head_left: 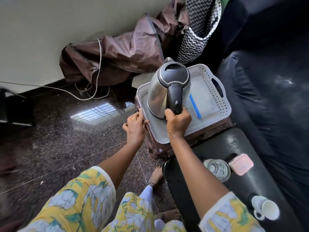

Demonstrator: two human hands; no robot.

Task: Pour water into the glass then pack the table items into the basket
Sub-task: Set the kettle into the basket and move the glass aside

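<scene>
My right hand point(177, 122) grips the black handle of a steel electric kettle point(164, 87), which stands upright inside the white plastic basket point(215, 91). My left hand point(136, 125) holds the basket's near left rim. A clear pouch with a blue strip point(201, 104) lies in the basket beside the kettle. On the black table point(217, 148) to the right stand a glass with water point(216, 169), a pink box point(240, 164) and a white cup on its side point(265, 208).
The basket rests on a brown stool point(155, 151) on the dark polished floor. A brown cover point(117, 54) and white cables point(93, 91) lie by the wall. A zigzag-patterned bag point(195, 30) stands behind the basket. A dark sofa point(267, 81) fills the right side.
</scene>
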